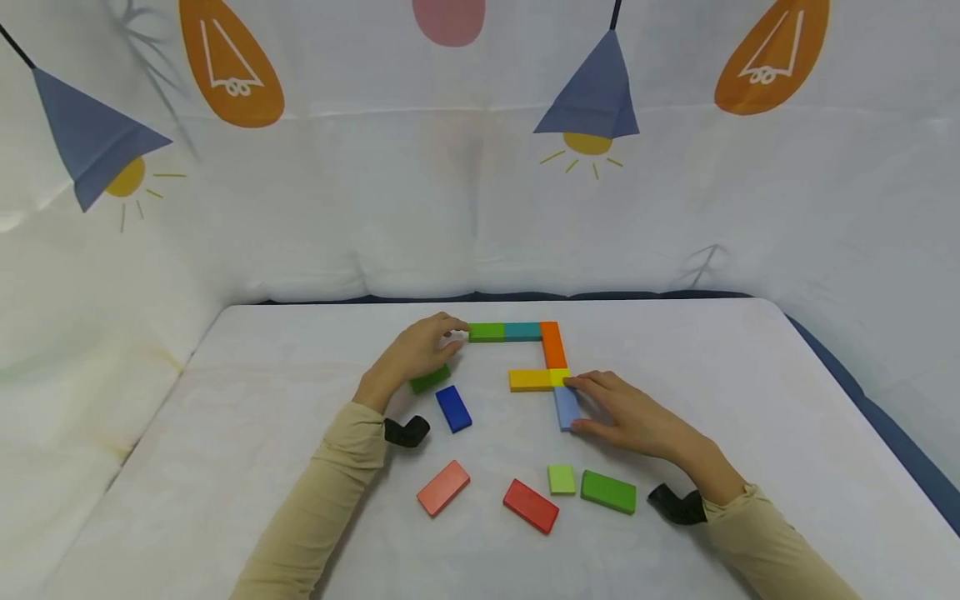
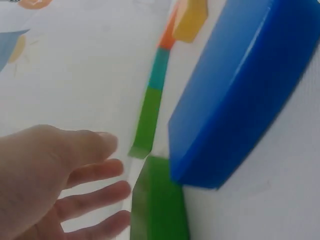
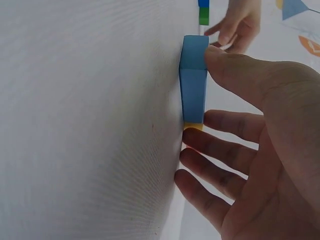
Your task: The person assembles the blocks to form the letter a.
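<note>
My left hand (image 1: 414, 348) is at the left end of a green block (image 1: 486, 332), fingers spread loosely and nothing between them. Below that palm lies a darker green block (image 1: 430, 379), partly covered in the head view, with a blue block (image 1: 453, 409) beside it. My right hand (image 1: 626, 414) touches the right side of a light blue block (image 1: 567, 409); its thumb is by the near end. Its index fingertip reaches a small yellow square block (image 1: 559, 377). The other right fingers stretch out along the table in the right wrist view.
A teal block (image 1: 522, 332), an orange block (image 1: 553, 345) and an amber block (image 1: 529, 381) complete the joined row. Nearer me lie a salmon block (image 1: 443, 488), a red block (image 1: 531, 506), a lime square (image 1: 561, 480) and a green block (image 1: 608, 492). Printed cloth (image 1: 420, 208) hangs behind the table.
</note>
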Tool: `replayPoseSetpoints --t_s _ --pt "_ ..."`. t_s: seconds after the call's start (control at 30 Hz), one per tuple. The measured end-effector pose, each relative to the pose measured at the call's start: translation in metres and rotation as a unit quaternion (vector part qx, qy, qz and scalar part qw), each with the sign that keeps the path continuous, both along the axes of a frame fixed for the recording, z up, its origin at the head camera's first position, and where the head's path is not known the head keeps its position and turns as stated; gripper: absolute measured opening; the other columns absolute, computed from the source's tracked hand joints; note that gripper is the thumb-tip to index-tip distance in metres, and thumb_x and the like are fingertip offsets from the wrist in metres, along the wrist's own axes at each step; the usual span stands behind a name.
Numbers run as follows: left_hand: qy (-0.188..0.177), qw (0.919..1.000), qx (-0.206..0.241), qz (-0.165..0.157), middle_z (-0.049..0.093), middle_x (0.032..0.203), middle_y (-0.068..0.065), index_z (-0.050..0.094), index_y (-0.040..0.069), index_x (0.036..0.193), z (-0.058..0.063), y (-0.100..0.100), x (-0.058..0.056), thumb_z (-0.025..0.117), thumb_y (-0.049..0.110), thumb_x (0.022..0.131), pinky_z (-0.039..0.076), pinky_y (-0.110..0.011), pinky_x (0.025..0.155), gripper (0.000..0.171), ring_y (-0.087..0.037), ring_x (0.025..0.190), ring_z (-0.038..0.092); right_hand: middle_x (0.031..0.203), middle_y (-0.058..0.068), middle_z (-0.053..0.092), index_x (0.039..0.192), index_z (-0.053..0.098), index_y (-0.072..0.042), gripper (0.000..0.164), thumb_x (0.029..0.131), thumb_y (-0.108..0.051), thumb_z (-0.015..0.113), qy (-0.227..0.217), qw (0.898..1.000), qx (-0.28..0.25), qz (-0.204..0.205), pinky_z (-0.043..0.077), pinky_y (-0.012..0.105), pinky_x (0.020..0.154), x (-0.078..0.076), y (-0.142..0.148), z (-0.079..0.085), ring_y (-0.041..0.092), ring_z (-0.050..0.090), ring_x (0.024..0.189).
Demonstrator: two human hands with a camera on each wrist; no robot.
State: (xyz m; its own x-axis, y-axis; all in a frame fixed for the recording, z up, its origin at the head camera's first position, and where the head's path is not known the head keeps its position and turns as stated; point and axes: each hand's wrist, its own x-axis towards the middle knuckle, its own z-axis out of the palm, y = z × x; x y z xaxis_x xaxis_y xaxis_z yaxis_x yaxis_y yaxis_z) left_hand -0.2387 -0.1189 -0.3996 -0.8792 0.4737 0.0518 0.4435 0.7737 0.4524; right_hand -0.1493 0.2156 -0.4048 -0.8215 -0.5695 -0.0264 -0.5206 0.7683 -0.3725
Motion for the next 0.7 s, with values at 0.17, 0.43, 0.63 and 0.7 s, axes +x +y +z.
replayPoseSetpoints --t_s 0.17,0.43,0.63,0.7 --pt "-0.044 0.999 0.001 -0.013 0.061 0.118 -0.006 0.058 0.014 0.128 0.002 -0.015 0.006 0.054 0.022 0.095 0.05 -0.04 0.087 0.033 -0.022 0.104 0.059 0.135 0.005 0.051 0.139 0.046 -0.014 0.063 0.086 -0.04 0.067 -0.008 1.0 -0.004 0.0 0.046 0.044 0.1 0.002 0.001 -0.002 0.022 0.049 0.123" --pt "-0.118 0.9907 -0.013 -0.067 0.06 0.111 -0.011 0.053 0.008 0.132 0.015 -0.039 0.015 0.056 0.03 0.094 0.049 -0.036 0.083 0.044 -0.022 0.098 0.058 0.135 0.006 0.051 0.139 0.045 -0.013 0.063 0.086 -0.039 0.067 0.005 1.0 0.001 0.003 0.046 0.044 0.1 0.002 0.002 -0.003 0.022 0.05 0.122" --pt "-0.158 0.9842 -0.042 -0.069 0.058 0.113 -0.01 0.056 0.011 0.129 0.022 -0.05 0.017 0.06 0.035 0.091 0.048 -0.039 0.087 0.044 -0.024 0.101 0.058 0.136 0.007 0.051 0.14 0.045 -0.012 0.064 0.086 -0.038 0.067 0.003 1.0 0.009 0.003 0.046 0.044 0.099 0.001 0.0 -0.001 0.023 0.05 0.121" --pt "-0.161 0.9833 -0.045 -0.071 0.058 0.112 -0.011 0.057 0.011 0.128 0.023 -0.051 0.016 0.062 0.034 0.09 0.048 -0.038 0.087 0.045 -0.023 0.1 0.058 0.136 0.007 0.05 0.14 0.045 -0.011 0.063 0.086 -0.038 0.067 0.001 1.0 0.01 0.004 0.046 0.044 0.099 0.0 -0.001 0.001 0.024 0.05 0.122"
